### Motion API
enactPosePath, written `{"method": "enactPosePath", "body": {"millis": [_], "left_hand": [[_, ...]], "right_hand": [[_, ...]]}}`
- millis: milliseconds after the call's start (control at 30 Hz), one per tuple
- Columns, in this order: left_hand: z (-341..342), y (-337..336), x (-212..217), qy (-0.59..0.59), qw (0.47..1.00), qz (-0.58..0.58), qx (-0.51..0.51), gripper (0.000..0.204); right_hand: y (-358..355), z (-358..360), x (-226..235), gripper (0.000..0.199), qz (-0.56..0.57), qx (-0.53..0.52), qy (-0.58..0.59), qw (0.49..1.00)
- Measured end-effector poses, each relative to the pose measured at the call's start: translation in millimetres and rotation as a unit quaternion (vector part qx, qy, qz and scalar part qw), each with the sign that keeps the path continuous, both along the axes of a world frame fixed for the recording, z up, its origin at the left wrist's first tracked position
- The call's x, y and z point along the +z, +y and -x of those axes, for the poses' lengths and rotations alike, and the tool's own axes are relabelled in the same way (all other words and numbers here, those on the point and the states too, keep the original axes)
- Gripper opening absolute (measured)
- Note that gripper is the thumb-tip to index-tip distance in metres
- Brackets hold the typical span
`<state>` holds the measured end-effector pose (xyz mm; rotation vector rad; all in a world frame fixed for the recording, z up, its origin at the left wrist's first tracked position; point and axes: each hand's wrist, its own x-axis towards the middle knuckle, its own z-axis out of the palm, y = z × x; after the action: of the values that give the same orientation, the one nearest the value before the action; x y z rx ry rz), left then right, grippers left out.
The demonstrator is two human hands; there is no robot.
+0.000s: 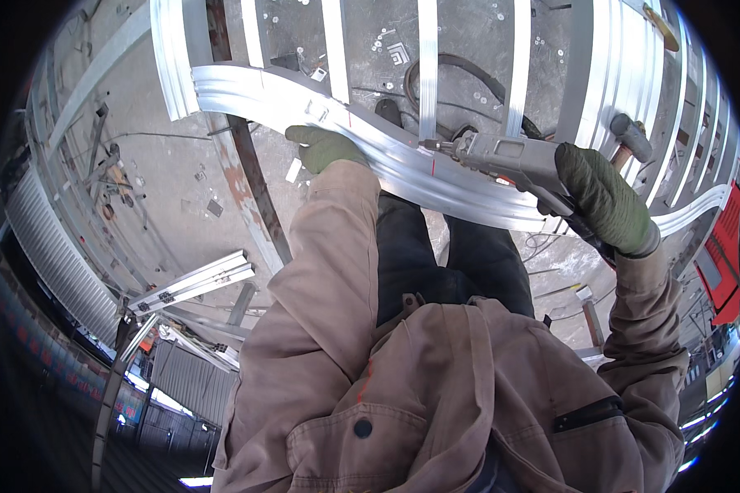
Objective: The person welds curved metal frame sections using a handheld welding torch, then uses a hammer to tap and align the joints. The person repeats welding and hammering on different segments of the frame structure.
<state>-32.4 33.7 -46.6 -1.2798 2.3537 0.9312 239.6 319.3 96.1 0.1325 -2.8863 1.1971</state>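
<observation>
Green-gloved right hand [607, 197]: gripping grey, boxy power tool [514, 156]; probably heavy, handle best.
Silvery, ribbed metal rail [462, 197]: by the tool's tip; likely stiff, slick; hold edges.
Green-gloved left hand [329, 149]: against the rail; can't tell if fingers grip.

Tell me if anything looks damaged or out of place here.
Scraps litter the concrete floor beyond the curved metal strip, looking untidy. Left of the legs, the steel beam has rust-coloured patches, odd beside the strip's bright surface.
</observation>
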Motion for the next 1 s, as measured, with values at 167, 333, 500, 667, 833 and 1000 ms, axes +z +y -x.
{"method": "enactPosePath", "body": {"millis": [167,333,500,667,833,1000], "left_hand": [[-1.4,19.9,28.9,-0.025,0.999,-0.02,0.002,0.092],[-0.7,22.1,29.4,-0.044,0.998,0.015,-0.033,0.086],[-3.8,14.0,14.7,-0.038,0.995,0.047,-0.085,0.078],[-2.6,-8.3,-16.7,-0.042,0.987,0.078,-0.136,0.074],[-3.5,25.1,28.3,-0.053,0.995,0.04,-0.07,0.074],[-0.4,3.8,5.3,-0.041,0.994,0.054,-0.089,0.07]], "right_hand": [[0.3,1.0,0.7,0.103,0.004,0.014,-0.008,1.0],[-3.4,-5.1,-11.7,0.106,0.089,0.012,-0.031,0.996],[-4.8,-7.7,-11.6,0.106,0.021,-0.002,-0.021,1.0],[-3.6,-12.4,-18.1,0.105,0.009,-0.005,-0.012,1.0],[2.5,-6.1,-14.5,0.108,-0.006,0.017,0.011,1.0],[-0.6,-1.3,-13.0,0.103,0.0,0.01,-0.001,1.0]]}}
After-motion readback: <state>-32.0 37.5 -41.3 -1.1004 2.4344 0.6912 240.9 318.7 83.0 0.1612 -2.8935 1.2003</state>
